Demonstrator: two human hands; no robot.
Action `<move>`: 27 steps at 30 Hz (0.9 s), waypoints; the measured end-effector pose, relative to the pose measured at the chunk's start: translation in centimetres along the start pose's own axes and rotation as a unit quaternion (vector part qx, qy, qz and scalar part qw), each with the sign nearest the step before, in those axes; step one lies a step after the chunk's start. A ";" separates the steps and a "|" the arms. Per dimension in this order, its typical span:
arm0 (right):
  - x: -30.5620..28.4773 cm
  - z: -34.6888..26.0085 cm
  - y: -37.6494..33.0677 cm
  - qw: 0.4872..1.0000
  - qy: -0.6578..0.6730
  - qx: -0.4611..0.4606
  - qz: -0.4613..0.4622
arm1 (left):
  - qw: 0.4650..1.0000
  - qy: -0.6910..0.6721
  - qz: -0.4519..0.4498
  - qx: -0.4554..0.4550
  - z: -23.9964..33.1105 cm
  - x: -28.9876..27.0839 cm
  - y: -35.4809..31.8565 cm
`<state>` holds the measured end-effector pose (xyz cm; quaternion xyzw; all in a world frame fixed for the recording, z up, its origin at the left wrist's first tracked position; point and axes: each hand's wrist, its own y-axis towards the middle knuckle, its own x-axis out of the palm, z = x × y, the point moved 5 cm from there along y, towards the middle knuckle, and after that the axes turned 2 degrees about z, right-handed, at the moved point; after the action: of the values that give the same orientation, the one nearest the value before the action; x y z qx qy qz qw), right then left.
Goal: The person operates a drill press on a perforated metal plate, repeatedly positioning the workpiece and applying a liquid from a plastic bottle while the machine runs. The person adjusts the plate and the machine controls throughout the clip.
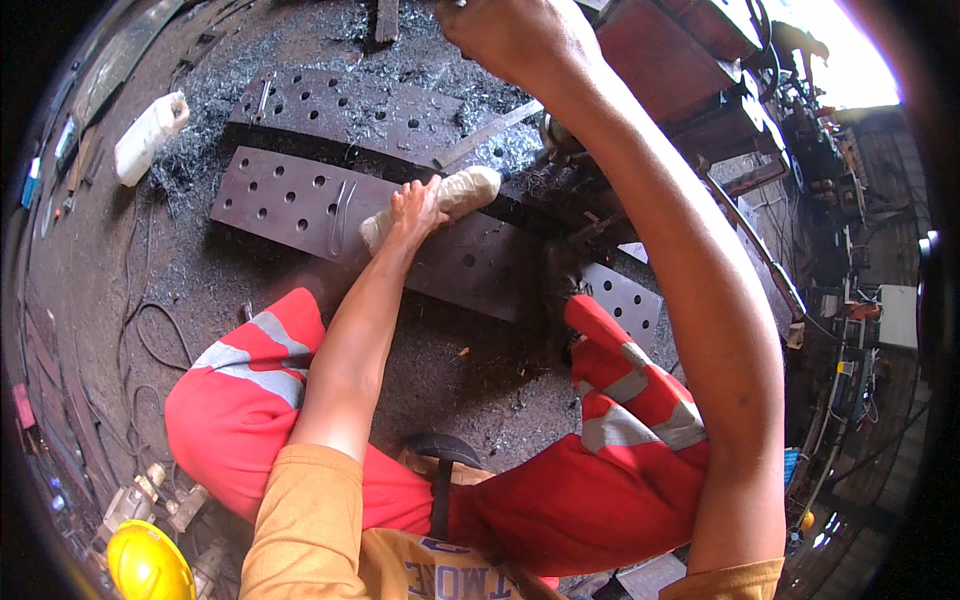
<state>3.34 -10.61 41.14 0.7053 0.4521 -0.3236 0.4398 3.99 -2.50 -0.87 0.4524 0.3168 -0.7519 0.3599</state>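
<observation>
My left hand (417,208) is closed around the middle of a cream-coloured plastic bottle (472,190). The bottle lies tilted over a dark steel plate (280,205) with rows of drilled holes, its narrow end toward the machine at the right. Up at the top edge, my right hand (525,42) is closed in a fist; what it holds is mostly cut off by the picture's edge. Beside the left hand, a thin bent metal rod (342,215) rests on the plate. Behind it lies a second drilled plate (350,108), with a flat metal strip (490,133) near its right end.
Curly metal shavings (215,130) cover the floor around the plates. A white plastic jug (150,138) stands at the far left. Machinery with a reddish-brown body (670,65) fills the upper right. A yellow hard hat (150,562) is at the lower left, near cables (160,320).
</observation>
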 end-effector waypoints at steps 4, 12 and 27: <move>0.0 -0.2 0.0 1.000 0.010 -0.013 0.017 | 1.000 0.005 0.006 0.004 -0.3 0.2 0.2; -0.6 -0.5 -0.6 0.999 0.031 -0.016 0.008 | 1.000 0.007 -0.010 0.002 -0.1 -0.1 0.0; 0.1 0.1 -0.2 1.000 0.029 -0.003 -0.003 | 1.000 -0.003 -0.015 -0.009 -0.1 0.3 0.2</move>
<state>3.18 -10.59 40.92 0.7118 0.4678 -0.3025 0.4277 4.07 -2.57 -1.19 0.4425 0.3289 -0.7555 0.3538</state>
